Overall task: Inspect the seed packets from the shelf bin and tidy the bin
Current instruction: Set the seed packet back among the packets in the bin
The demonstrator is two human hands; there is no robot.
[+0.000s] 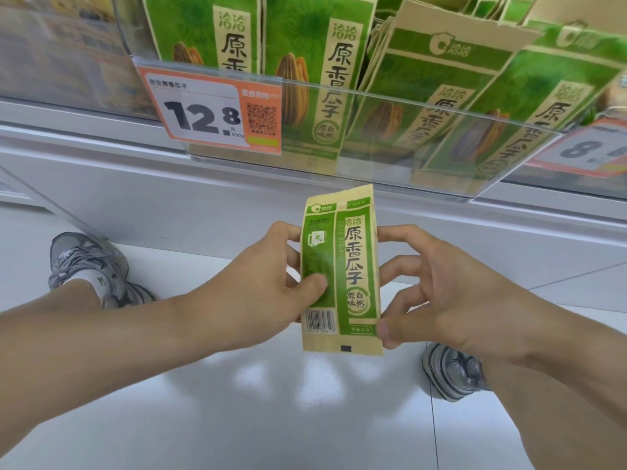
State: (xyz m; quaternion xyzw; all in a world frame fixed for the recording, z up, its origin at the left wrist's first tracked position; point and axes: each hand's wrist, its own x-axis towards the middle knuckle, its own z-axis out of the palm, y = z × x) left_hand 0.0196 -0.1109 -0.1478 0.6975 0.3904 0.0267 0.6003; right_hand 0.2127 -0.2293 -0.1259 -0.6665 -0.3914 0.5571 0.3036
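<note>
Seed packet is standing upright between both hands, below the clear shelf bin and above the glossy white floor. Left hand is pinching its left edge, thumb lying across the green panel; right hand is gripping the right edge, its fingers partly hiding behind the packet. More packets are leaning inside the bin, their tops getting cut off by the frame. An orange price tag is reading 12.8; a second tag at right is blurring out. Grey sneakers are showing beside the arms.
</note>
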